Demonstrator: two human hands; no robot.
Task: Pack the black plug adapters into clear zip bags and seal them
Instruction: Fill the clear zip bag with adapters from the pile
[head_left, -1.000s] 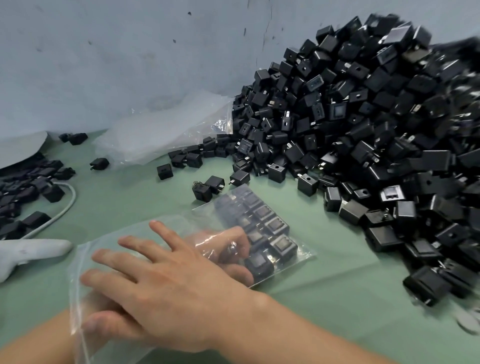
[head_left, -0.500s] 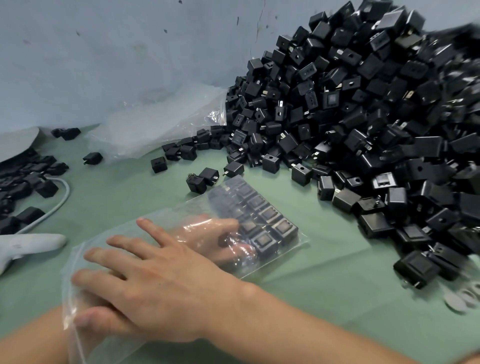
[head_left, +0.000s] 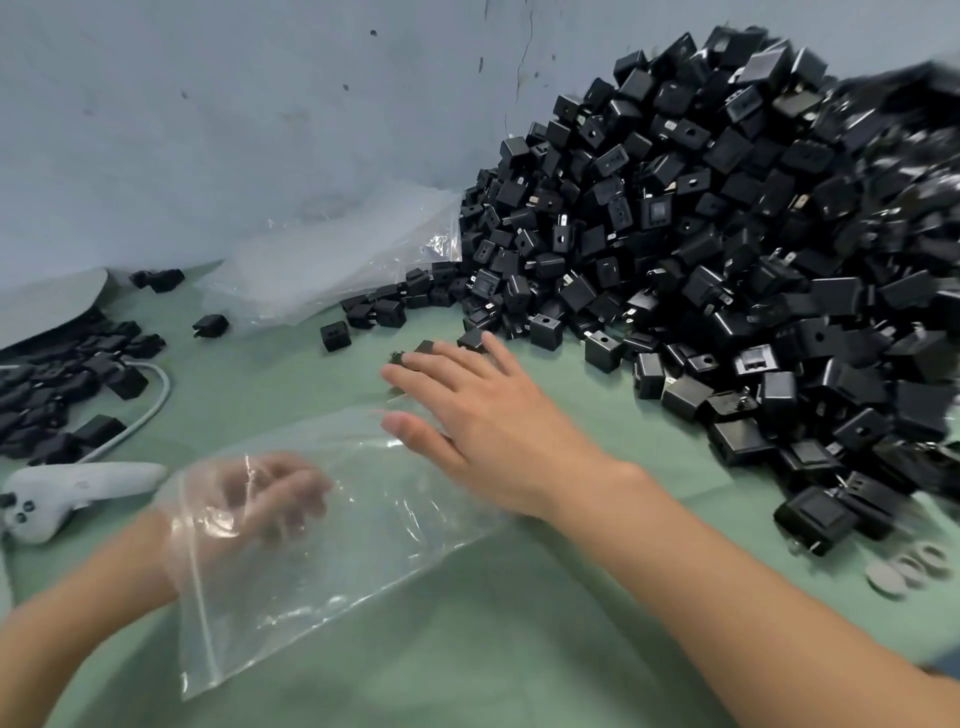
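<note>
A clear zip bag (head_left: 322, 561) lies on the green table in front of me. My left hand (head_left: 249, 499) is inside it near the mouth, blurred, fingers loosely curled with nothing seen in them. My right hand (head_left: 483, 426) lies flat with fingers spread over the bag's far end, its fingertips at two loose black adapters (head_left: 423, 347). No adapters show in the visible part of the bag. A big pile of black plug adapters (head_left: 701, 234) fills the right side.
A stack of empty clear bags (head_left: 332, 260) leans against the blue wall behind. A white controller (head_left: 62, 493), a grey cable (head_left: 150, 410) and more adapters (head_left: 62, 374) lie at left. Single adapters (head_left: 335, 335) are scattered mid-table. Small grey discs (head_left: 904, 571) sit at right.
My right hand slid from the bag's mouth to its far end, now covering where the packed adapters showed. My left hand drew back toward the bag's mouth.
</note>
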